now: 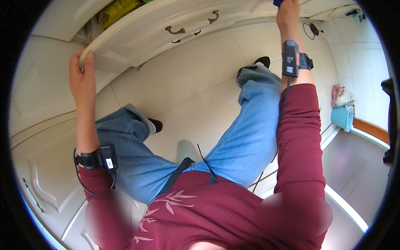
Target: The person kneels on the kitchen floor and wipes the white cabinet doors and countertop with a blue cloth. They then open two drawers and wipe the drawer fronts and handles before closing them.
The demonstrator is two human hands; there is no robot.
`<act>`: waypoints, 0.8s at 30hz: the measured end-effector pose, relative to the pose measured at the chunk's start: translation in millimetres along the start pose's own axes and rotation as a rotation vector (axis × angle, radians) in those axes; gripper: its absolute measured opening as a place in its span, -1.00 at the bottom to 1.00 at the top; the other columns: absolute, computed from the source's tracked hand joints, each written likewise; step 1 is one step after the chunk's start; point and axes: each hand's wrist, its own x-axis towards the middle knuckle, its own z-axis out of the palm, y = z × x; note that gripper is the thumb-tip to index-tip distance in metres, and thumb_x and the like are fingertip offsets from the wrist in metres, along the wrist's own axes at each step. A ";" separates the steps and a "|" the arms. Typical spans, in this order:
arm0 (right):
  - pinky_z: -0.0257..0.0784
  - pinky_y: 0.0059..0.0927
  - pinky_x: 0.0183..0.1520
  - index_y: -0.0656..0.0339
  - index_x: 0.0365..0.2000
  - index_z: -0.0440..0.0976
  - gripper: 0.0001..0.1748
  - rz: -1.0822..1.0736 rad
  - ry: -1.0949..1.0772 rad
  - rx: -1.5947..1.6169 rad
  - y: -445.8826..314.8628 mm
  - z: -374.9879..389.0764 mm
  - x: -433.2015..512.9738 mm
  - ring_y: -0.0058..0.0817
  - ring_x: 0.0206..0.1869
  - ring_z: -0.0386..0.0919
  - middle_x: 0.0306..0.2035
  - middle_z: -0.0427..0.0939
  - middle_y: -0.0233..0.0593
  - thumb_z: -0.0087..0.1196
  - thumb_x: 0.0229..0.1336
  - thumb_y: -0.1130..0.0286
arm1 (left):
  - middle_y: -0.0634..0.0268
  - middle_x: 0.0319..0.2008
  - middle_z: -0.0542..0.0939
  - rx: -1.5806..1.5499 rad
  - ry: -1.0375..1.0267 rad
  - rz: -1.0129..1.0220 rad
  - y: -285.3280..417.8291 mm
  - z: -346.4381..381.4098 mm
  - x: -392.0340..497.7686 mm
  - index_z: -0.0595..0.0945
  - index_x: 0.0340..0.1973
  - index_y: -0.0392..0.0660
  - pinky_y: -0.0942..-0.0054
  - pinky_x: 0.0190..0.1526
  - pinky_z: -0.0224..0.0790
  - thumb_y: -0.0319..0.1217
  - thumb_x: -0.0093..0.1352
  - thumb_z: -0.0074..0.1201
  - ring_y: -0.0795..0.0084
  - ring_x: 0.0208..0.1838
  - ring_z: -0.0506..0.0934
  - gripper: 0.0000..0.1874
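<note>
My left hand (82,68) grips the left end of a white drawer front (125,40), thumb on its near face. The drawer is pulled out, and a yellow package (117,14) shows inside it. Two curved, dark metal-and-white handles are on the fronts, the upper one (192,26) being larger. At the top right, my right hand (288,14) is partly cut off by the picture's edge. A small part of a dark blue thing (277,2) shows at its fingers; what it is cannot be made out.
White cabinet doors (47,184) run along the left. Pale tiles (187,81) cover the floor between my feet. A light blue bin (342,117) stands at the right by the wall, with a plastic bag (342,95) beside it. A black cable (312,29) hangs near the upper right.
</note>
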 end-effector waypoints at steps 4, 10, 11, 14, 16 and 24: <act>0.47 -0.39 -0.06 0.37 0.21 0.35 -0.56 0.274 -0.056 0.277 12.5 -10.7 -5.8 -0.41 -0.10 0.53 -0.06 0.57 -0.21 -0.10 0.46 0.34 | 0.33 -0.23 0.58 0.011 -0.005 -0.033 -0.4 0.9 -1.7 0.60 0.05 -0.09 0.57 -0.20 0.28 -0.03 0.49 0.09 0.58 -0.30 0.38 -0.57; 0.51 -0.35 -0.09 0.37 0.11 0.40 -0.66 0.359 -0.191 0.240 39.6 -25.9 -13.8 -0.36 -0.14 0.56 -0.12 0.58 -0.19 -0.15 0.48 0.39 | 0.33 -0.24 0.58 0.021 0.033 0.018 -3.2 3.8 -2.0 0.61 0.05 -0.08 0.58 -0.23 0.28 0.00 0.48 0.10 0.60 -0.32 0.37 -0.56; 0.51 -0.34 -0.08 0.36 0.11 0.40 -0.66 0.372 -0.211 0.194 45.5 -29.8 -14.3 -0.34 -0.13 0.56 -0.12 0.58 -0.17 -0.15 0.48 0.38 | 0.33 -0.24 0.58 0.027 0.036 -0.006 -3.2 4.0 -2.2 0.61 0.05 -0.07 0.58 -0.23 0.27 0.00 0.48 0.10 0.59 -0.32 0.37 -0.56; 0.48 -0.25 0.07 0.32 0.09 0.43 -0.67 0.474 -0.155 0.162 67.4 -35.7 -14.4 -0.26 0.01 0.53 0.00 0.55 -0.14 -0.05 0.41 0.38 | 0.34 -0.23 0.58 0.001 0.017 -0.013 -2.7 2.6 -2.0 0.60 0.05 -0.08 0.58 -0.22 0.28 0.00 0.48 0.10 0.58 -0.31 0.37 -0.55; 0.45 -0.17 0.21 0.28 0.07 0.46 -0.67 0.559 -0.075 0.181 80.4 -35.6 -14.0 -0.20 0.14 0.50 0.12 0.52 -0.12 0.05 0.35 0.39 | 0.34 -0.21 0.59 0.044 0.022 -0.007 -2.5 1.0 -0.8 0.60 0.05 -0.09 0.57 -0.20 0.29 0.00 0.48 0.10 0.57 -0.30 0.39 -0.55; 0.56 -0.21 -0.12 0.27 -0.13 0.47 -0.78 -0.150 -0.618 -1.327 84.3 -26.7 -43.9 0.05 -0.14 0.59 -0.18 0.61 0.12 0.03 0.35 0.34 | 0.31 -0.10 0.57 0.040 0.027 0.031 -2.9 2.2 1.7 0.59 0.00 -0.11 0.55 -0.13 0.32 -0.06 0.50 0.08 0.54 -0.22 0.43 -0.60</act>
